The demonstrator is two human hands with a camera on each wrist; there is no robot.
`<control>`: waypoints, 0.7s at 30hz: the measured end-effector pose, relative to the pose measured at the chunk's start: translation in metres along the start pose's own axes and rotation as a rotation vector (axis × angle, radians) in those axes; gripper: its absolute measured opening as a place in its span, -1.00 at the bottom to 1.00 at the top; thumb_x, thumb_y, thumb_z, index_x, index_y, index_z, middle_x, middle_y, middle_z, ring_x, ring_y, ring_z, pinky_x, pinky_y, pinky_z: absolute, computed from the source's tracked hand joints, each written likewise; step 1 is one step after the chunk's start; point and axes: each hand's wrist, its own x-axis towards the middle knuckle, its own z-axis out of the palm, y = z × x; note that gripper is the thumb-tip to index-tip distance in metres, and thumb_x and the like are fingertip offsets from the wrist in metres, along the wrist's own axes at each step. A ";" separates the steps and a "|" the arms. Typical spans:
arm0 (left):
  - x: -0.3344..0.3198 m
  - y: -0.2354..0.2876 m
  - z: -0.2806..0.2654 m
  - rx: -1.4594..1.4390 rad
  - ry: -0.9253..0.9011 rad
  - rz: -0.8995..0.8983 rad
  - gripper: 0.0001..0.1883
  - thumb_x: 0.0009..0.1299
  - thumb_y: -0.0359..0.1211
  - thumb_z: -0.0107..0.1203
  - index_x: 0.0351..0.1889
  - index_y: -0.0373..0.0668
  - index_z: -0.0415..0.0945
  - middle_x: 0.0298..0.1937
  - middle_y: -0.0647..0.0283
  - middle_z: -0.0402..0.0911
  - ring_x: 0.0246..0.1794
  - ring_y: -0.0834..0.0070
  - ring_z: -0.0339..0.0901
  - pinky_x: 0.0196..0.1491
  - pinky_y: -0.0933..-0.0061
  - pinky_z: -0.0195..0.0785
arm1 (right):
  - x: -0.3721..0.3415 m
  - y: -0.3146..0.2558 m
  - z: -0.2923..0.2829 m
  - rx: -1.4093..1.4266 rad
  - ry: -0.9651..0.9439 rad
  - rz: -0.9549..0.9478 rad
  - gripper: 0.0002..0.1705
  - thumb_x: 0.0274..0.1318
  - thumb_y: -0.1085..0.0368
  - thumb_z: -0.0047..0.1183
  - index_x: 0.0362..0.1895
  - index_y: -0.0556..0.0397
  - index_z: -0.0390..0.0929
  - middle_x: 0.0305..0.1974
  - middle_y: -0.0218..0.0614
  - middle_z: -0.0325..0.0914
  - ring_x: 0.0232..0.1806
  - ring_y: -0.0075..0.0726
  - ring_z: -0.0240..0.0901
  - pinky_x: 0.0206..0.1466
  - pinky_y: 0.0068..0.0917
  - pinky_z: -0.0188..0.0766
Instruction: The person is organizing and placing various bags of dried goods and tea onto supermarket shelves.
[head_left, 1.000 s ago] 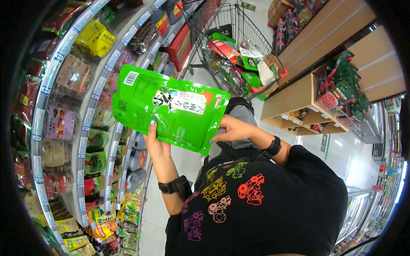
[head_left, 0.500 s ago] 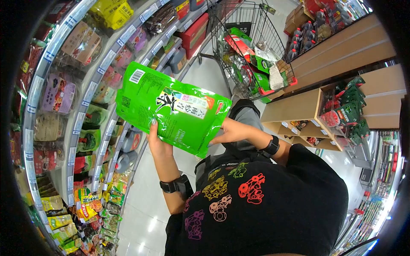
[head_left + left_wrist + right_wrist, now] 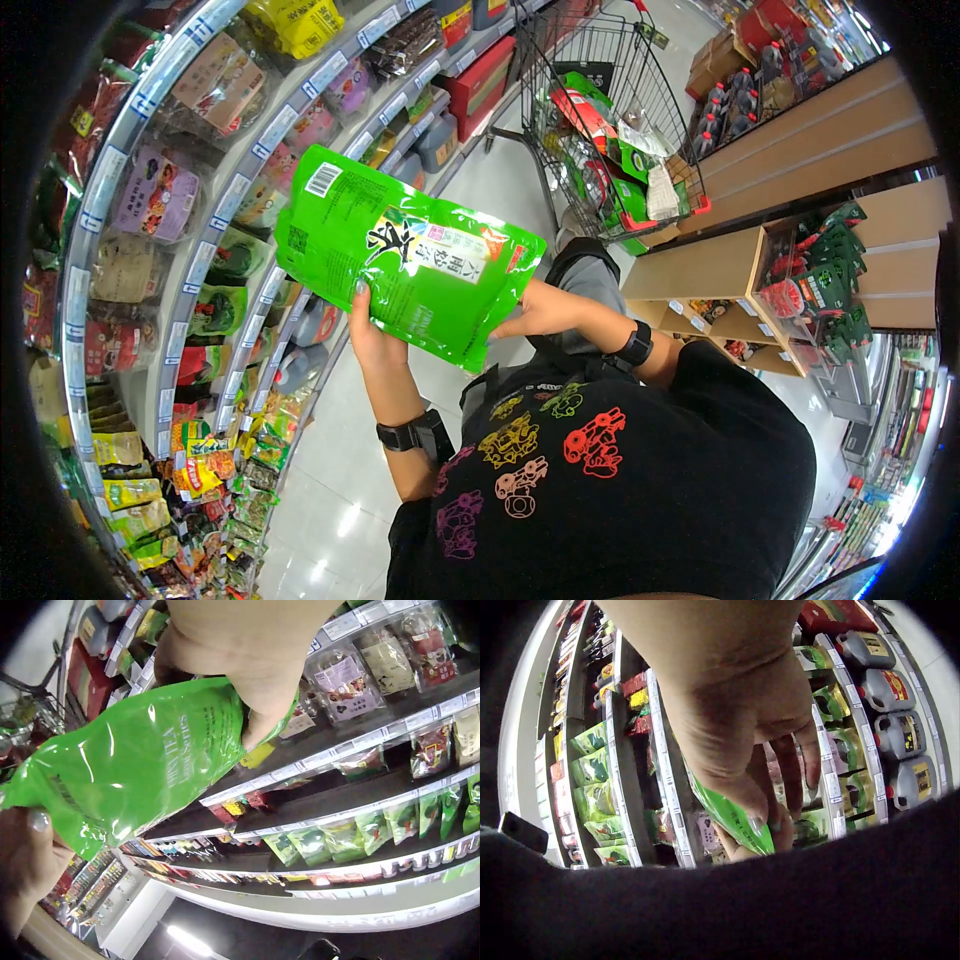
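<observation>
A green pouch (image 3: pixel 405 260) with white and dark lettering and a barcode label is held up in front of the body, tilted across the head view. My left hand (image 3: pixel 376 330) grips its lower left edge, thumb on the printed face and fingers hidden behind. At the right end, my right hand (image 3: pixel 547 308) pinches the near corner, its thumb over the face. In the right wrist view that hand's thumb (image 3: pixel 742 802) presses the pouch edge, and the other fingers reach past it. The left wrist view shows the pouch (image 3: pixel 142 757) slightly bulging between both hands.
Curved shelves with price-tag strips (image 3: pixel 190 300) run along the left, full of bagged goods. A wire shopping cart (image 3: pixel 702 206) with several packages stands ahead. On the right is a wooden display stand (image 3: pixel 690 278) with green packets (image 3: pixel 830 280). Grey jugs (image 3: pixel 889 690) line the low shelf.
The head view has swung, so the cart and display stand appear farther right. Both hands keep hold of the green pouch, which has shifted only slightly in view.
</observation>
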 end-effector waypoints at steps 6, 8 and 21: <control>0.000 0.003 0.007 -0.048 -0.035 -0.001 -0.54 0.29 -0.29 -0.05 0.10 -0.31 0.22 0.03 0.09 0.41 0.01 0.27 0.39 0.06 0.23 0.28 | 0.000 -0.004 -0.004 -0.043 0.014 -0.046 -0.41 -0.25 0.34 0.26 -0.01 0.09 0.39 0.08 -0.20 0.30 0.15 -0.26 0.16 0.21 -0.33 0.06; 0.000 0.002 0.008 -0.060 -0.046 -0.005 -0.55 0.29 -0.29 -0.05 0.10 -0.31 0.22 0.04 0.09 0.41 0.01 0.27 0.39 0.07 0.23 0.27 | -0.001 -0.007 -0.004 -0.038 0.035 -0.035 -0.38 -0.25 0.33 0.27 0.01 0.10 0.37 0.08 -0.18 0.31 0.15 -0.24 0.17 0.21 -0.32 0.06; -0.046 0.020 -0.015 -0.026 -0.011 -0.019 -0.60 0.33 -0.27 -0.12 0.09 -0.26 0.26 0.00 0.12 0.45 -0.03 0.27 0.43 0.00 0.24 0.33 | 0.009 -0.004 0.040 -0.264 -0.227 -0.240 -0.32 -0.21 0.11 0.29 0.02 0.12 0.36 0.00 -0.23 0.40 0.04 -0.29 0.28 0.18 -0.37 0.12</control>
